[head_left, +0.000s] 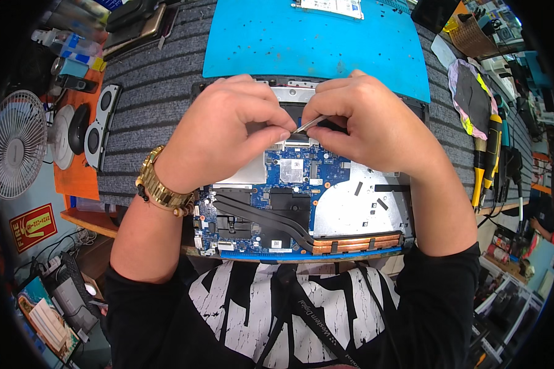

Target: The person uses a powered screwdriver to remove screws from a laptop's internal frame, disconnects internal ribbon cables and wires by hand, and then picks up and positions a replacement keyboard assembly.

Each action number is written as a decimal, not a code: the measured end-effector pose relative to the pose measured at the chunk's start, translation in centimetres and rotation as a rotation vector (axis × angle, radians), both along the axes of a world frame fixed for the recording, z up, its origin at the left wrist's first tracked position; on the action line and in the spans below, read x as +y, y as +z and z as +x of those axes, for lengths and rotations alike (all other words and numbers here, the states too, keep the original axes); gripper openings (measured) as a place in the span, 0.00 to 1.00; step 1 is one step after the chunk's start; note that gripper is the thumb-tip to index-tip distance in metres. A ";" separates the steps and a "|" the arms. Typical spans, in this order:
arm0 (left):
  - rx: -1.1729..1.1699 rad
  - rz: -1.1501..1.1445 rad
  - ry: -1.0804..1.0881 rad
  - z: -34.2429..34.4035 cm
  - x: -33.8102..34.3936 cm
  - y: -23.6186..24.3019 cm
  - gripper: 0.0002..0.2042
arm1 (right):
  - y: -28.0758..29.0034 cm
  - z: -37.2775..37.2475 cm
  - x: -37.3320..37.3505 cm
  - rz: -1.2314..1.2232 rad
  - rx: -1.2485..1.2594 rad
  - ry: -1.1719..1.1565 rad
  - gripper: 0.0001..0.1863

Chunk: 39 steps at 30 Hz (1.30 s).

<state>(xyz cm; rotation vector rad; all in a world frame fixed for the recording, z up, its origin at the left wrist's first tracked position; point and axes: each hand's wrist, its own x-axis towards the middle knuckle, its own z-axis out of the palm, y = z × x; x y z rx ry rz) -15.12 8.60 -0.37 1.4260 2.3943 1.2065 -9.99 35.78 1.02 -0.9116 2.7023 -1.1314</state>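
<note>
An opened laptop base (421,111) lies in front of me, its blue circuit board (326,167) bare. Black heat pipes (277,222) run across the board to copper fins (357,245) along the near edge. Over the board's far side, my left hand (231,120) has its thumb and forefinger pinched together; whatever is between them is too small to make out. From the other side my right hand (372,126) grips a thin silver tool (312,124), perhaps tweezers, whose tip meets the left fingertips. The fingers partly cover the board's far edge.
Beyond the laptop spreads a blue mat (314,46) dotted with small dark bits, a white-labelled part (335,6) at its far edge. Yellow-and-black screwdrivers (491,150) lie right. A strip with two round black parts (95,135) and a white fan (18,144) are left.
</note>
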 end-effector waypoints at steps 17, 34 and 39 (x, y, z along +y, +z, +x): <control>0.038 0.019 -0.032 -0.2 -0.1 -0.1 0.07 | -0.2 0.1 0.0 -0.033 0.015 0.001 0.08; 0.005 0.004 0.035 0.4 0.1 -0.4 0.03 | 0.2 0.4 -0.1 0.005 0.001 0.004 0.12; 0.007 -0.011 0.051 0.6 0.2 -0.4 0.04 | 0.2 0.4 -0.1 0.001 0.009 0.008 0.12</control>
